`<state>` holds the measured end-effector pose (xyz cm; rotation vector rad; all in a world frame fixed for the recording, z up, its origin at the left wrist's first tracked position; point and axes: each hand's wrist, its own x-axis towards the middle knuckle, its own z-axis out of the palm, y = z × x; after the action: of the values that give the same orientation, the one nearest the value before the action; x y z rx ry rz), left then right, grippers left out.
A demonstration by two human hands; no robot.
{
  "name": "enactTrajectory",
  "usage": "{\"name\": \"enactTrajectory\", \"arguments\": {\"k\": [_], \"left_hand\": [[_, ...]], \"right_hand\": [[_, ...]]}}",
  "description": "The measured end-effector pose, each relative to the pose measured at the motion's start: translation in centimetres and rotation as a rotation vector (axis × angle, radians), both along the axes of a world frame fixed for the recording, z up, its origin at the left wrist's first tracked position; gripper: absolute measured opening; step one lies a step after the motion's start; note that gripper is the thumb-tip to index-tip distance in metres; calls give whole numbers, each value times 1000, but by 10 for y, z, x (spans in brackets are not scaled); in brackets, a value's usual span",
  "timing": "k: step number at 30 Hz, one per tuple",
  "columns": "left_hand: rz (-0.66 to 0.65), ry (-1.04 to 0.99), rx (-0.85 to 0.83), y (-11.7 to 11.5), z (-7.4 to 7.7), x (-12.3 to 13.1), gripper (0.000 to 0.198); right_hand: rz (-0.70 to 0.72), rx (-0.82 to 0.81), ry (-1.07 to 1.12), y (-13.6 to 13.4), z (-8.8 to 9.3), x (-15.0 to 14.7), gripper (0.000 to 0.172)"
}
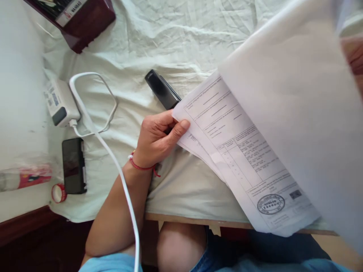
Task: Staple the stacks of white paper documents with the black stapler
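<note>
My left hand [159, 138] pinches the corner of several printed paper sheets [241, 151] between thumb and fingers. The print shows a form with a table and an oval stamp near the lower edge. A raised sheet of paper [289, 83], its blank side toward me, covers the right part of the form. Only part of my right hand [354, 60] shows, at the right edge beside the raised sheet it holds; its fingertips are hidden. Just beyond my left hand lies a glossy black object, seemingly a stapler [163, 90], partly under the papers.
A white power adapter [62, 104] with a white cable [113, 151] lies left; the cable crosses over my left forearm. Nearby are a black phone [74, 166], a red-rimmed tape roll [59, 193] and a plastic bottle [25, 176]. A dark red box [87, 28] stands at the back left.
</note>
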<state>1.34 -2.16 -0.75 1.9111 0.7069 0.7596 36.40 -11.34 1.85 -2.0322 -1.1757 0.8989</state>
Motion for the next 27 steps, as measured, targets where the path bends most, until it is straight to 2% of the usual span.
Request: {"name": "enactTrajectory", "arguments": {"k": [2,6,10,13,16,23,25,27], "left_hand": [[36,-33,-50,-1,-3,0,29],[74,-59,-50,-2,-8,-1,26],[66,-46,26,-1,-7,-1,36],[23,-41,49,0,-3,0,40],[-11,-15,55,1,1,1,47],[-79,29,80,3,5,3,59],[-60,28,48,2,4,2,55],[-13,-16,27,1,3,2,41]], "right_hand": [[56,48,-39,-3,0,0,39],[145,74,-103,-6,-6,7,35],[146,51,-77,-3,-11,16,44],[220,82,26,-2,-12,20,53],[282,116,50,-1,-14,21,54],[250,93,17,0,-13,20,57],[243,79,27,0,-12,19,57],[231,67,36,0,-11,18,56]]}}
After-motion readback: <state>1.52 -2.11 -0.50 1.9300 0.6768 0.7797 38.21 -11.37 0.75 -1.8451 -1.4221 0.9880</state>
